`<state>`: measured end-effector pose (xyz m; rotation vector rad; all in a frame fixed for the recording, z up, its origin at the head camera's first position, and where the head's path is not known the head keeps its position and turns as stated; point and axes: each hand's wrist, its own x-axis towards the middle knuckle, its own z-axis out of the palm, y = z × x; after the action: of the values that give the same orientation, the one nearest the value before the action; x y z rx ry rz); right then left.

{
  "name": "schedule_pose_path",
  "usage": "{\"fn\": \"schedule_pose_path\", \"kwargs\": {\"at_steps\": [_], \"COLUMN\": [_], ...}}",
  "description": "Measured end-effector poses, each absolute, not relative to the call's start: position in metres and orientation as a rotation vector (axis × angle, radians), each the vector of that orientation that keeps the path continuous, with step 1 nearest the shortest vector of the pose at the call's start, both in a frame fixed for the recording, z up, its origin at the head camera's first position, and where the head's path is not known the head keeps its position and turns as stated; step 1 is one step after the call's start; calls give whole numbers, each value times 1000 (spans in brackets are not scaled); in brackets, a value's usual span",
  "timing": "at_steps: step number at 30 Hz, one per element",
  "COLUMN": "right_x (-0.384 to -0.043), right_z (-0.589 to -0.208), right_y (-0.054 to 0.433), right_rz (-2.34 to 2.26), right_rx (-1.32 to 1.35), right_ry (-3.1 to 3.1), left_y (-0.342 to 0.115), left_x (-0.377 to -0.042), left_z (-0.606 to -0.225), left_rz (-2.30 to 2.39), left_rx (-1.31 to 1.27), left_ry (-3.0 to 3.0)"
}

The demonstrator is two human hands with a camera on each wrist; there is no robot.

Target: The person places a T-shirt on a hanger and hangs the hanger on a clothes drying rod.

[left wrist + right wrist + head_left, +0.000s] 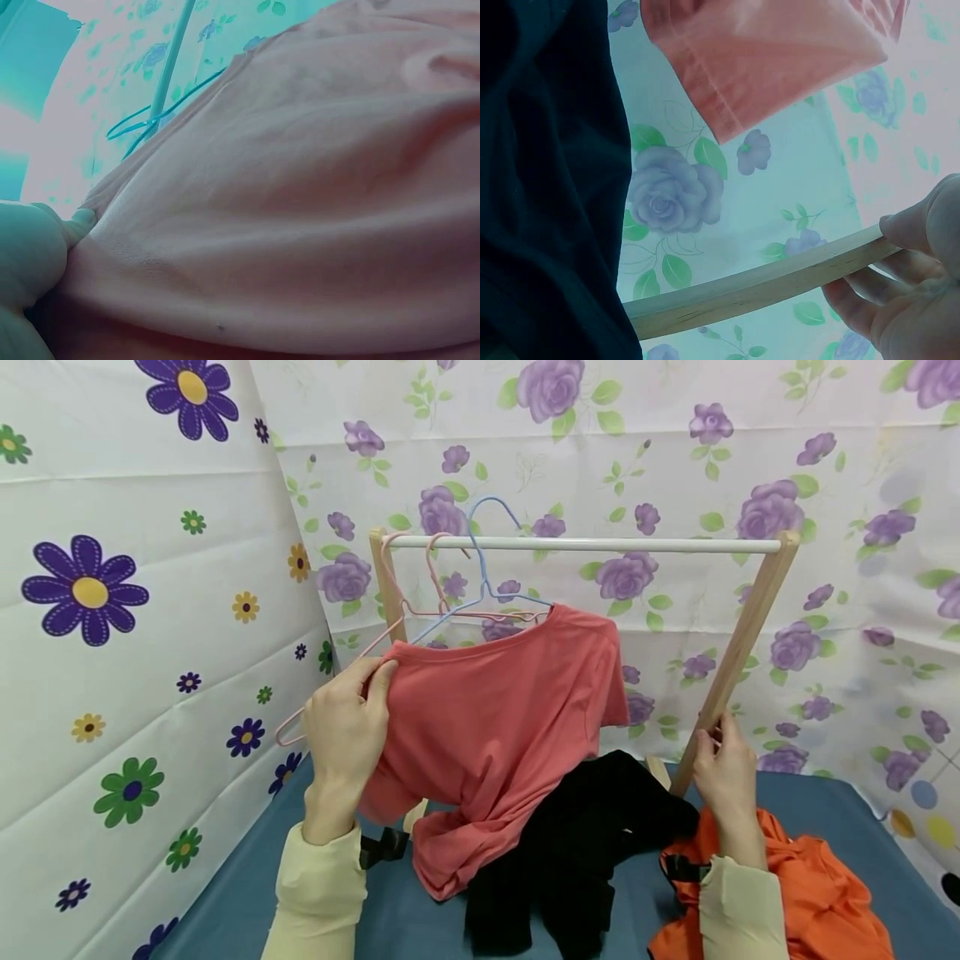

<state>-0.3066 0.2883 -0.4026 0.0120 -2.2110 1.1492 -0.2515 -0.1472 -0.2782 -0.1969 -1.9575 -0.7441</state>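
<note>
A coral-pink T-shirt (pixel 495 710) hangs on a blue hanger (pixel 482 560), whose hook is at the white rail (pixel 637 545) of a small clothes rack. In the head view my left hand (pixel 343 722) pinches the shirt near one end of its neckline. The left wrist view is mostly filled by the shirt's cloth (pixel 270 210), with my thumb at its edge. My right hand (pixel 727 768) grips the rack's right wooden post (pixel 738 643) low down. Thumb and fingers on either side of that post show in the right wrist view.
Pink hangers (pixel 386 560) hang at the rail's left end, partly behind the shirt. Black clothing (pixel 577 852) lies in front of the rack on the blue tabletop (pixel 397 910). An orange garment (pixel 817 893) lies under my right forearm. Flower-patterned sheets (pixel 847 610) stand behind and at the left.
</note>
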Motion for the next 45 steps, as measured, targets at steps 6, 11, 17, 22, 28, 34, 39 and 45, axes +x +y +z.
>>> {"fn": "schedule_pose_path", "kwargs": {"at_steps": [6, 11, 17, 22, 28, 34, 39, 45], "right_x": [-308, -309, -308, -308, -307, -307, -307, -307], "right_z": [-404, -406, -406, -407, -407, -406, -405, -406], "right_y": [288, 288, 288, 288, 288, 287, 288, 291], "right_rz": [1149, 1153, 1153, 1155, 1150, 1163, 1164, 1159], "right_rx": [19, 17, 14, 13, 17, 23, 25, 28], "right_ry": [-2200, -2196, -2203, -2190, -2200, -2193, -2193, -2209], "left_y": [-142, -142, -141, -140, -141, -143, -140, -135], "left_x": [-252, -253, -252, -252, -252, -251, -250, -248], "left_z": [-281, -288, -294, -300, -307, -315, -321, -322], "left_rz": [-742, -757, -767, -768, -768, -758, -771, -796], "left_rx": [-162, -135, -141, -145, -137, -123, -130, -147], "left_ry": [-1967, -1982, -1989, -1987, -1989, -1989, -1988, -2005]}}
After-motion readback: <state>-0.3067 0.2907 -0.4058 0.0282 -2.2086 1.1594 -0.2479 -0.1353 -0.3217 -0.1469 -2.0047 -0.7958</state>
